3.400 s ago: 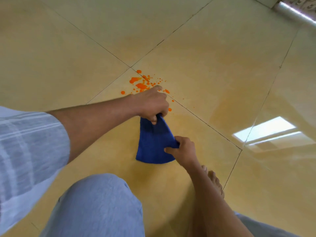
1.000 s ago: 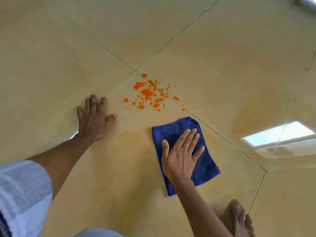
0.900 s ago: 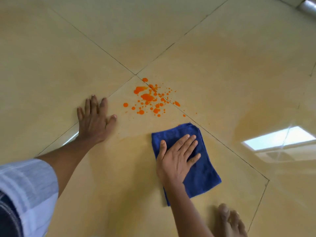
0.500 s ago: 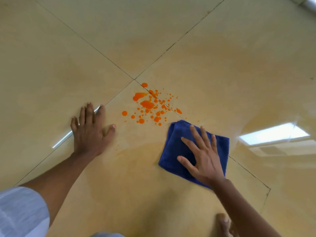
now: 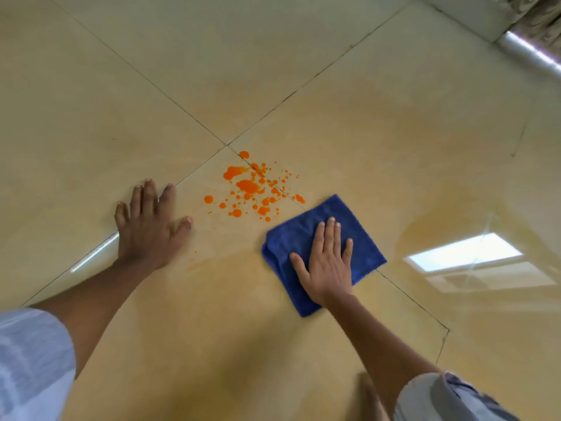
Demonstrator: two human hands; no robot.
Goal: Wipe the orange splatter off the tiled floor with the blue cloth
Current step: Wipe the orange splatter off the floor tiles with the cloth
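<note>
The orange splatter (image 5: 250, 189) sits untouched at the middle of the view, a loose scatter of wet-looking drops on the tiled floor (image 5: 379, 123). Its two largest blots lie toward 11 o'clock within the patch, and fine specks trail off toward 3 o'clock. A dark grout line (image 5: 277, 188) runs through it, so some drops straddle the joint just below the point where four tiles meet. That joint is likely to trap colour and need extra passes.

Just beside the patch, at about 4 o'clock from it, lies the blue cloth (image 5: 365, 247), folded into a thick pad with one corner pointing at the nearest drops but apparently not yet touching them. The fabric looks plush and dry, with a soft rolled fold along its left edge. The right hand (image 5: 326, 262) lies flat on the cloth with fingers straight and slightly spread, gripping nothing and simply pressing the pad down. This seems meant to spread pressure across the cloth so it can slide toward 10 o'clock over the spill.

At 9 o'clock from the splatter, clear of the drops, the left hand (image 5: 148, 226) rests palm-down and open on bare tile, holding nothing. It appears to prop the person's weight while they lean in.

The wipe itself has not begun.
</note>
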